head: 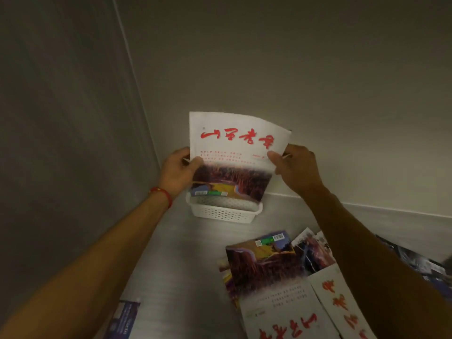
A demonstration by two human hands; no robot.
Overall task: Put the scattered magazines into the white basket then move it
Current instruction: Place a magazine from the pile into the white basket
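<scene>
A magazine (234, 155) stands upright with its bottom in the white basket (223, 212) at the bench's (186, 253) far edge. The left hand (177, 171) and right hand (294, 167) pinch its sides to steer it in. More magazines (274, 277) wait on the near right.

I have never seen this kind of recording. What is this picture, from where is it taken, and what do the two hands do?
There is no machine here. A person wears a camera on the head, so this single picture looks forward and down along both arms. The left hand and the right hand each grip one side edge of a magazine with red writing, holding it upright above a white basket that stands by the wall. At least one other magazine seems to be in the basket already. More magazines lie scattered on the grey surface nearer the person, and another one lies at the lower left.
</scene>
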